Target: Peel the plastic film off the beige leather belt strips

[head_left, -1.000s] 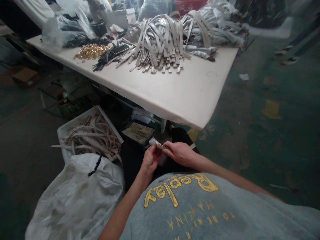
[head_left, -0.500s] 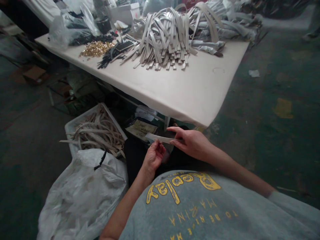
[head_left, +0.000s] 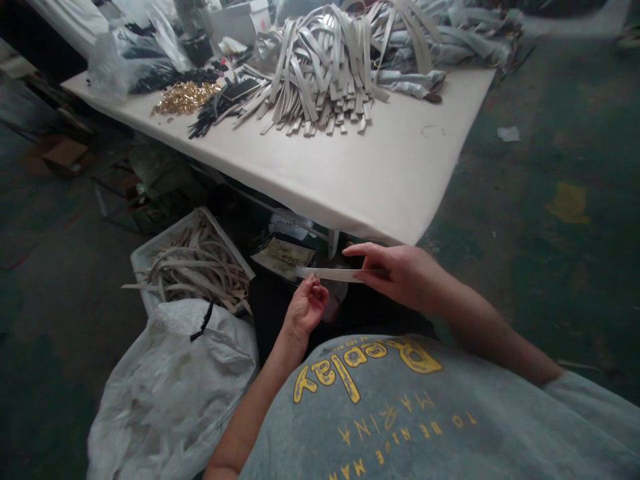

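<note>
A pale, flat strap [head_left: 336, 274] stretches nearly level between my hands, above my lap and just below the table's near edge. My left hand [head_left: 306, 307] pinches it close to its left end, fingers curled. Further right, my right hand [head_left: 397, 270] grips the same strap between thumb and fingers, with the index finger pointing out over it. The strap's right end is hidden by that hand.
On the table [head_left: 380, 180] lie a heap of pale straps [head_left: 325, 73], a pile of gold metal pieces [head_left: 186, 98] and dark strips [head_left: 220, 110]. A white bin of straps [head_left: 193, 263] and a white plastic sack [head_left: 175, 387] stand at my left.
My right hand has shifted slightly right and up along with the strap, which now lies more level. The left hand keeps nearly the same place at its left end.
</note>
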{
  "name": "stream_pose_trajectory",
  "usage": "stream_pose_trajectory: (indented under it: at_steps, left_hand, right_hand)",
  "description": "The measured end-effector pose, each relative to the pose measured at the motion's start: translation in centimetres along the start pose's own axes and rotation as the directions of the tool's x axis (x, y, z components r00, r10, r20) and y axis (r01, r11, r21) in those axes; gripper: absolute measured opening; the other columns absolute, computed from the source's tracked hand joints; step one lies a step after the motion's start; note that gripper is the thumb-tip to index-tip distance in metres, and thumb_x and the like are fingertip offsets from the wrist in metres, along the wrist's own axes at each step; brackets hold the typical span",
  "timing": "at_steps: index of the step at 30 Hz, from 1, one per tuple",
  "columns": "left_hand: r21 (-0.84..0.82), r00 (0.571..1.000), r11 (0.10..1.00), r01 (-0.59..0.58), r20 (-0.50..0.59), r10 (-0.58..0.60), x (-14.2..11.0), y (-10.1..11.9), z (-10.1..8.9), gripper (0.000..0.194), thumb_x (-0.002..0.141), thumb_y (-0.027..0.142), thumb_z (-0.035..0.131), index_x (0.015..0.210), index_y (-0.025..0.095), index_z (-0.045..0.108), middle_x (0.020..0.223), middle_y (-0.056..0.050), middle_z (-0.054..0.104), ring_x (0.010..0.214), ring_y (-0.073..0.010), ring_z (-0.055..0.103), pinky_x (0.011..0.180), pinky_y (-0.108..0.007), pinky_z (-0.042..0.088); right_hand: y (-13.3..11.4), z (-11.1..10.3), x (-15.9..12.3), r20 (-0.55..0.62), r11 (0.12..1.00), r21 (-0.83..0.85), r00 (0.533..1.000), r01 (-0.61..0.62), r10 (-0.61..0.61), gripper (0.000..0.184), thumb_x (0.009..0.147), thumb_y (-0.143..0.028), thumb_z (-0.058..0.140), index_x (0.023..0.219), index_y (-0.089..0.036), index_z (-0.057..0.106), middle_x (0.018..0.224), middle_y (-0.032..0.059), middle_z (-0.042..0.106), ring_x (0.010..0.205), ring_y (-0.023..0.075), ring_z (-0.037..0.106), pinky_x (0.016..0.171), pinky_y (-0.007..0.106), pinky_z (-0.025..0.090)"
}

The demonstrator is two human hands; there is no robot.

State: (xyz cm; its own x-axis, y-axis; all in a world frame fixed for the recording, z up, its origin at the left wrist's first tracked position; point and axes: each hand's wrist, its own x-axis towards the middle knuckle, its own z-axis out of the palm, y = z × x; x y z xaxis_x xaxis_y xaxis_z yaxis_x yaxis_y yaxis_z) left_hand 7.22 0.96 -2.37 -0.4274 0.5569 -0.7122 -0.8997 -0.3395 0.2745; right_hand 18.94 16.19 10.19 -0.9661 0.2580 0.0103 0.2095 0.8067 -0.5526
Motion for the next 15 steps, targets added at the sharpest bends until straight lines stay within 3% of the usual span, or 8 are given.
stream_pose_trajectory:
  at_steps: [3,6,8,12,15]
  left_hand:
    - [0.004,0.999,0.999,0.043,0.009,-0.043,-0.1,-0.4,0.4,0.013,0.088,0.007,0.062,0.076,0.012,0.061,0.066,0.003,0.060,0.051,-0.0027,0.054,0.060,-0.016,0.052]
    - [0.068,0.995,0.993,0.101,-0.005,-0.101,-0.4,-1.2,1.0,0.014,0.087,0.008,0.064,0.074,0.012,0.061,0.066,0.002,0.061,0.051,-0.0038,0.055,0.058,-0.017,0.052]
    - [0.078,0.997,0.994,0.079,-0.024,-0.077,-0.6,-1.2,1.2,0.016,0.089,0.008,0.061,0.073,0.012,0.061,0.065,0.002,0.061,0.052,-0.0046,0.057,0.058,-0.017,0.052]
    - [0.019,1.000,1.000,-0.005,-0.026,0.006,-0.7,0.0,0.9,0.017,0.091,0.006,0.055,0.076,0.013,0.061,0.064,0.003,0.060,0.051,-0.0030,0.055,0.059,-0.016,0.051]
    - [0.028,1.000,1.000,0.006,-0.011,-0.005,-0.7,-0.2,0.9,0.016,0.089,0.007,0.059,0.074,0.013,0.060,0.064,0.004,0.060,0.051,-0.0030,0.054,0.059,-0.016,0.051]
  right_hand:
    - [-0.5,-0.4,0.1,-0.030,0.999,-0.039,1.000,-0.009,0.007,0.034,0.091,-0.025,0.054,0.124,-0.024,0.064,0.073,-0.0007,0.070,0.061,0.0132,0.060,0.058,0.026,0.037]
    - [-0.7,1.7,1.7,0.079,0.991,-0.122,0.995,-0.053,0.063,0.036,0.091,-0.023,0.054,0.126,-0.022,0.064,0.082,0.0039,0.073,0.068,0.0167,0.064,0.058,0.027,0.037]
    - [-0.5,2.4,2.0,0.128,0.991,-0.127,0.989,-0.052,0.068,0.038,0.092,-0.025,0.055,0.129,-0.021,0.062,0.087,0.0062,0.074,0.073,0.0186,0.065,0.059,0.027,0.037]
    - [0.2,0.2,0.4,0.058,0.999,-0.036,0.998,-0.005,0.007,0.040,0.090,-0.026,0.057,0.130,-0.023,0.059,0.080,0.0009,0.073,0.065,0.0144,0.062,0.059,0.026,0.037]
    - [0.2,-0.2,0.2,0.025,0.995,-0.102,0.999,-0.020,0.023,0.039,0.088,-0.021,0.058,0.128,-0.025,0.062,0.079,0.0002,0.072,0.065,0.0145,0.062,0.059,0.026,0.036]
